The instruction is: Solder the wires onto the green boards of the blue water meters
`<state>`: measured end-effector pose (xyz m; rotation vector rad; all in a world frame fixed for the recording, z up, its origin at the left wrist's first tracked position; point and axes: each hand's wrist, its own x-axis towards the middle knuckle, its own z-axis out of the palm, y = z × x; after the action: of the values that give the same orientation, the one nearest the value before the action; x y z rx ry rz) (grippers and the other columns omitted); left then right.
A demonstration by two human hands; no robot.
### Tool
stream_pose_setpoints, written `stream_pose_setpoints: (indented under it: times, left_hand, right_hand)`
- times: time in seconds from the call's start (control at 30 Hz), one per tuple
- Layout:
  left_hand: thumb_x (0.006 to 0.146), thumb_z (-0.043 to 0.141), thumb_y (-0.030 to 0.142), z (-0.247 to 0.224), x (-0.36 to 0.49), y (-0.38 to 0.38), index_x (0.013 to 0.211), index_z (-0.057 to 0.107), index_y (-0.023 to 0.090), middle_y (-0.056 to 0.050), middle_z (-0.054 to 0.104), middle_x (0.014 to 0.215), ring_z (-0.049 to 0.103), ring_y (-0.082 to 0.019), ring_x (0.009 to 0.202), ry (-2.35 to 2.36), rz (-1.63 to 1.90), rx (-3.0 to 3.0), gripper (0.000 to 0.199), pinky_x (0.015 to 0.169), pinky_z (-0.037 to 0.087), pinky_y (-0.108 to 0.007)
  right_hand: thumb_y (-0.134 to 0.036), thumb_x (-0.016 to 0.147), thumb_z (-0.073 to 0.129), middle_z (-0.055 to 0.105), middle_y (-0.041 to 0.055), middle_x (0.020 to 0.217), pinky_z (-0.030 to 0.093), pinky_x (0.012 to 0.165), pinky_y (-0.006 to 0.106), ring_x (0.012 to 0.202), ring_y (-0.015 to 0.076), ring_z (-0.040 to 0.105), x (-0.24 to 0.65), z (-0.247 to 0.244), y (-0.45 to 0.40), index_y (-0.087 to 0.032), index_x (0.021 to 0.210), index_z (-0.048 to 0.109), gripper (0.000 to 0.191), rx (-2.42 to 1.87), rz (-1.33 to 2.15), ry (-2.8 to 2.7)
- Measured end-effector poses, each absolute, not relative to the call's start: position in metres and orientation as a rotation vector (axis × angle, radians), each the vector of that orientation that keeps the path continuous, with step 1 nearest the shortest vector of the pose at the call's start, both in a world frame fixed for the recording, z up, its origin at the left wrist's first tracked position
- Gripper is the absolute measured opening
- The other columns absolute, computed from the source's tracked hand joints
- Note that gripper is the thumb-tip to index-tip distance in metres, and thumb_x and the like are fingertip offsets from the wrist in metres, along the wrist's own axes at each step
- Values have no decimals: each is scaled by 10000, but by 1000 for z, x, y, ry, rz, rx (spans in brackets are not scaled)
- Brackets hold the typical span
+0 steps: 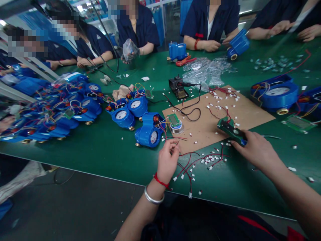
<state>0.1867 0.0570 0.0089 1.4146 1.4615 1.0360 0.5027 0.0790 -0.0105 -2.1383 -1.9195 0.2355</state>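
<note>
My left hand (168, 157) is closed in a pinch on a thin wire (178, 143) at the front edge of the brown board. Just beyond it stands a blue water meter (147, 132) with red, black and yellow wires. A small green display board (173, 119) rests on a solder spool (177, 128) beside that meter. My right hand (253, 147) is wrapped around a green and black wire stripper (230, 130), held over the board's right part. Red and black leads with white plugs (190, 177) lie between my hands.
A brown board (245, 117) lies on the green table (100, 160). A black soldering iron stand (178, 87) with a cable and plastic bags (208, 72) are behind it. Many blue meters (62, 107) crowd the left; another meter (276, 92) is at right. Co-workers sit opposite.
</note>
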Motion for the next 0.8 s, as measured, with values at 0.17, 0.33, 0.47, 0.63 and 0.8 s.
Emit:
stream_pose_setpoints:
  times: [0.17, 0.33, 0.47, 0.63, 0.8]
  left_hand:
    - [851, 464, 204, 1, 187, 58, 946, 475, 178, 13, 595, 692, 571, -105, 625, 1388, 1057, 1262, 99, 620, 448, -220]
    - [820, 458, 165, 1, 187, 59, 904, 454, 182, 28, 563, 659, 523, -90, 573, 1369, 1063, 1161, 86, 582, 417, -205]
    - [785, 461, 138, -3, 188, 61, 896, 459, 185, 39, 548, 640, 514, -90, 571, 1421, 1068, 1162, 121, 569, 399, -197]
    - [773, 474, 150, -10, 188, 63, 893, 478, 180, 40, 550, 641, 521, -92, 577, 1452, 1086, 1188, 124, 579, 408, -199]
    - [817, 469, 192, -14, 183, 64, 932, 520, 156, 29, 553, 630, 519, -96, 566, 1453, 1106, 1184, 130, 582, 416, -208]
  right_hand:
    - [-495, 778, 527, 568, 243, 1083, 412, 759, 520, 992, 421, 537, 515, -30, 85, -129, 1230, 498, 582, -2265, 13, -2005]
    - [-483, 771, 549, 554, 266, 1134, 374, 810, 578, 1023, 461, 503, 504, -20, 82, -101, 1264, 476, 627, -2241, -45, -1985]
    - [-361, 826, 508, 497, 193, 1282, 288, 976, 565, 1178, 403, 416, 468, 1, 83, -135, 1265, 489, 494, -1958, -118, -1993]
    - [-225, 851, 482, 599, 135, 1143, 398, 922, 459, 1062, 287, 519, 406, -3, 116, -153, 1129, 593, 308, -1516, 255, -2231]
    - [-210, 851, 497, 629, 136, 950, 428, 826, 411, 938, 274, 548, 368, -21, 153, -146, 980, 643, 205, -1473, 270, -2292]
